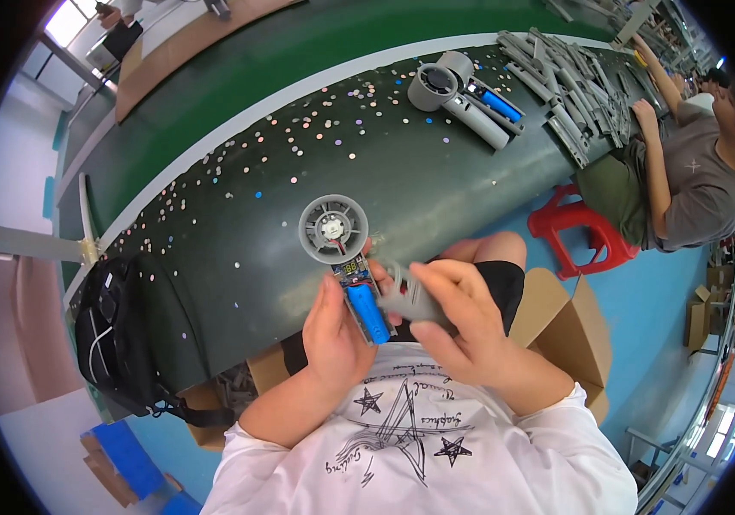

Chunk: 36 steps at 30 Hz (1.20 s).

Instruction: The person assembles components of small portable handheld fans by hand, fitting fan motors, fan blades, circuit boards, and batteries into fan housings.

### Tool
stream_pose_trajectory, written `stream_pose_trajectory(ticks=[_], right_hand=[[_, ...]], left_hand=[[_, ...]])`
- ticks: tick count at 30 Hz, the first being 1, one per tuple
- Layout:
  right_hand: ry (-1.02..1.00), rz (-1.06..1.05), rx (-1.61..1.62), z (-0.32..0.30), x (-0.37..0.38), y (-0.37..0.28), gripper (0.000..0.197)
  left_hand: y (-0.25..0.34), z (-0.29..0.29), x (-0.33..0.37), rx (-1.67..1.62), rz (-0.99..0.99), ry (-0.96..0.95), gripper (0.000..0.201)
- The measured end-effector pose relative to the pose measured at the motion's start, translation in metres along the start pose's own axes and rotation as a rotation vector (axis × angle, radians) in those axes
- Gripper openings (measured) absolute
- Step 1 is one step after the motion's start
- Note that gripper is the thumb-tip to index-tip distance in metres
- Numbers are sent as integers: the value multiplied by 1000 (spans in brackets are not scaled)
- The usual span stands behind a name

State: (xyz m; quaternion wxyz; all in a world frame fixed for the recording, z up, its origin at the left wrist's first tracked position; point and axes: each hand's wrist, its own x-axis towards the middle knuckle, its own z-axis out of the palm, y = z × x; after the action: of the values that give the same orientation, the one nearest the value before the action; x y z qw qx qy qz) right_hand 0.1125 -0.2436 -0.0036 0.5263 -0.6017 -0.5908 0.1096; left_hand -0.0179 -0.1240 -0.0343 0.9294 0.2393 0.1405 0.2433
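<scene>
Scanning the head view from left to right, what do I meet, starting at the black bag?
Black bag → left hand holding the opened fan → right hand with the blurred grey shell piece → red stool → co-worker's grey shirt.

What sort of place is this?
Likely a small-electronics assembly workshop: an opened handheld fan, a pile of long grey parts, and a co-worker seated at the same bench.

Black lettering (442, 422), stars (452, 451) on white shirt (505, 455); yellow digits (350, 267) on display (346, 269)
</scene>
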Motion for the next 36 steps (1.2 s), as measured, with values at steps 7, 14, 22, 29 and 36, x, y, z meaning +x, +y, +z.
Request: stream_pose_trajectory(ticks=[7,14,22,29,36], right_hand=[[79,5,-417,13,9,-4,41],[92,7,-449,14,11,-3,41],[138,-30,-518,21,7,1,43],[186,-73,-576,28,9,3,39],[203,-64,-601,29,9,5,39]], left_hand=[[-7,-1,3,155,126,54,49],[-7,-1,2,100,106,-39,51],[-8,6,3,111,80,-58,53],[-10,7,4,77,51,-51,53],[-13,4,5,-64,31,-63,39]])
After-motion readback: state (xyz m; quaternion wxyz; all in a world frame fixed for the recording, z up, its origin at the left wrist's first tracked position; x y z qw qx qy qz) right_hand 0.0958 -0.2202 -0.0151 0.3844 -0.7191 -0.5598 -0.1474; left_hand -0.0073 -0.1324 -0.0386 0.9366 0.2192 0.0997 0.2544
